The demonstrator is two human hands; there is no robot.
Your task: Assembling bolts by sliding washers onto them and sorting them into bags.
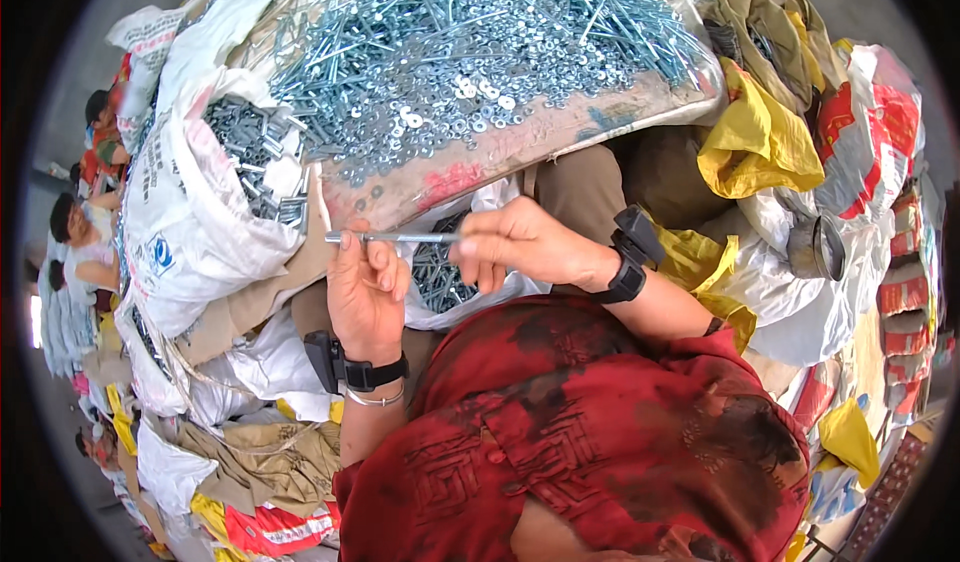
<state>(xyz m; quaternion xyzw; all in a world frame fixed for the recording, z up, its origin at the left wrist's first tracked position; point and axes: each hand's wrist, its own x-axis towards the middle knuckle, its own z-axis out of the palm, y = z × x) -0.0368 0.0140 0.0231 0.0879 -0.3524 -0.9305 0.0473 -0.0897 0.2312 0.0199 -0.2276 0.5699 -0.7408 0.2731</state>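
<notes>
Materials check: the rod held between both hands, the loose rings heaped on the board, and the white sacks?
Rod: looks like zinc-plated steel, with a bright silvery sheen.
Rings: likely plated steel washers, the same pale blue-silver shine.
White sacks: seemingly woven plastic, matte and crinkled.
The left hand and right hand both grip the rod.

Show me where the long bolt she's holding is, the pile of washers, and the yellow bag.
long bolt (395, 237), head view, middle of its shank between both hands.
pile of washers (470, 97), head view, centre of the heap.
yellow bag (760, 142), head view, its crumpled middle.
</notes>
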